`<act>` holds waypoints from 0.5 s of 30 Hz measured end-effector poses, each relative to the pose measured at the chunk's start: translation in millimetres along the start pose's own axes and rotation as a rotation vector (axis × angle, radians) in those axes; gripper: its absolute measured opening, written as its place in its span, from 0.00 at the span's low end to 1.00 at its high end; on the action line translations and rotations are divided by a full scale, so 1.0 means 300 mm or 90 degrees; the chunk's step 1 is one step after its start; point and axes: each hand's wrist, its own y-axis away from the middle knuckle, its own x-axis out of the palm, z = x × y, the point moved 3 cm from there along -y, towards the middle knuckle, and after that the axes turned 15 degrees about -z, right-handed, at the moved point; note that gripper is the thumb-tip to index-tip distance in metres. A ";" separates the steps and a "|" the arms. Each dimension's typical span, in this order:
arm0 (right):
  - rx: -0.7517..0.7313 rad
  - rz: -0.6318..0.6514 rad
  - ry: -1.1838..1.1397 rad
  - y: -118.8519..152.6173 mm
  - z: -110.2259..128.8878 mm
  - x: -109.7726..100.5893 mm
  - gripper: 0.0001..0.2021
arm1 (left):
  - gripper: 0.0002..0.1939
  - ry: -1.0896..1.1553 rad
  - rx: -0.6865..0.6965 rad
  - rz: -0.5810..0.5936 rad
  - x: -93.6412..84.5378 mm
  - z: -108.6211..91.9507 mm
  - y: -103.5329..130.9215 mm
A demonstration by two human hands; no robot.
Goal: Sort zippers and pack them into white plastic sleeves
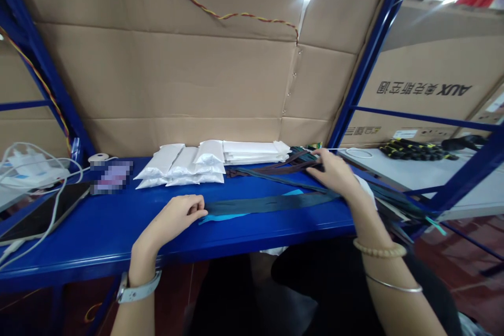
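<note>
My left hand (185,211) is closed on the left end of a dark green fabric strip (260,203), which lies stretched along the front of the blue table. A bright blue piece (226,218) shows from under the strip. Over the right part of the table, my right hand (333,172) has its thumb and fingers apart, close to a bunch of dark brown and green strips (275,167). I see nothing held between those fingers. The green strip's right end passes below my right wrist, where it is hidden.
White packets (185,165) are stacked at the back, beside flat white packs (254,151). A tablet (47,210), white cables (59,194) and a tape roll (98,158) lie left. More strips (397,197) hang at the right edge. Blue posts (374,52) and cardboard (177,73) enclose the back.
</note>
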 end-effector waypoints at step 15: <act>-0.040 0.268 -0.092 -0.043 0.369 0.517 0.05 | 0.12 0.031 -0.001 -0.041 -0.011 -0.054 0.005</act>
